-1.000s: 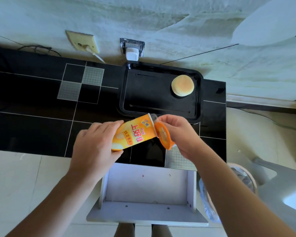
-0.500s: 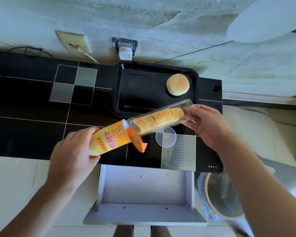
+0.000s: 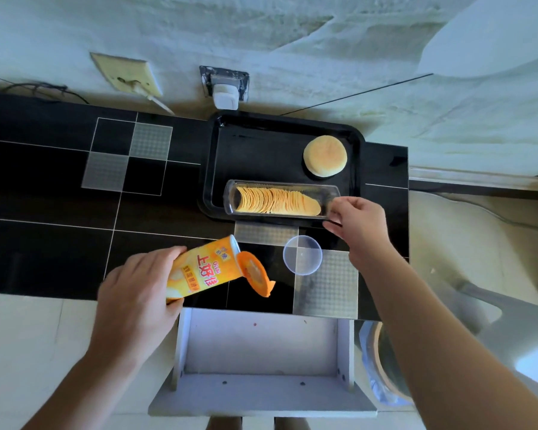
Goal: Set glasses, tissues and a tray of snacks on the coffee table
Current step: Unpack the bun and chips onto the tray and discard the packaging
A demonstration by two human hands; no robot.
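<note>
On the black tiled surface (image 3: pixel 59 193) we load the tray (image 3: pixel 261 144): right hand (image 3: pixel 357 221) pinches the chip sleeve (image 3: pixel 280 201) at its near edge, left hand (image 3: pixel 137 293) grips the emptied can (image 3: pixel 204 271); next, release and seat it.

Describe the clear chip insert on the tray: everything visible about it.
The clear chip insert is a long, shallow trough that looks like thin see-through plastic, with rounded ends. It lies flat along the near edge of the black tray, lengthwise from left to right. A row of yellow chips stands packed on edge inside, leaning toward the right and stopping short of that end. The right hand pinches its right end. The round bun sits apart from it, further back on the tray.
</note>
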